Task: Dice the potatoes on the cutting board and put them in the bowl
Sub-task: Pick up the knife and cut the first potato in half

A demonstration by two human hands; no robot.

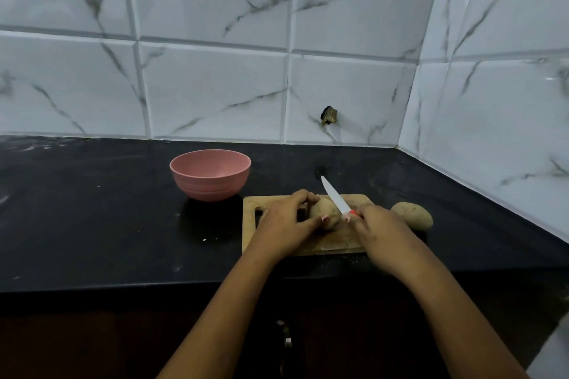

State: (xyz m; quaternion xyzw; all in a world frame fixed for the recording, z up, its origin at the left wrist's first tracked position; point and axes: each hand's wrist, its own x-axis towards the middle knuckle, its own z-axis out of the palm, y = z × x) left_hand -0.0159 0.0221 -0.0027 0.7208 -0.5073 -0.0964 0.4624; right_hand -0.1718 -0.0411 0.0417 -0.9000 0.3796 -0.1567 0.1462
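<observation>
Flanking the cutting board [251, 203] sit a bowl [209, 184] and spare potato [412, 215].

Your left hand [284, 220] gripping potato [324, 213] on cutting board [311, 243], your right hand [377, 224] holding knife [334, 195] against it, second potato [412, 215] off board's right edge, pink bowl [210, 174] behind board's left corner

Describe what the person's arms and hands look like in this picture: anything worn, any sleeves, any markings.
Both are bare. The left hand and right hand wear no gloves and no visible rings. The left forearm and right forearm show no sleeve, watch or bracelet down to the frame's lower edge.
</observation>
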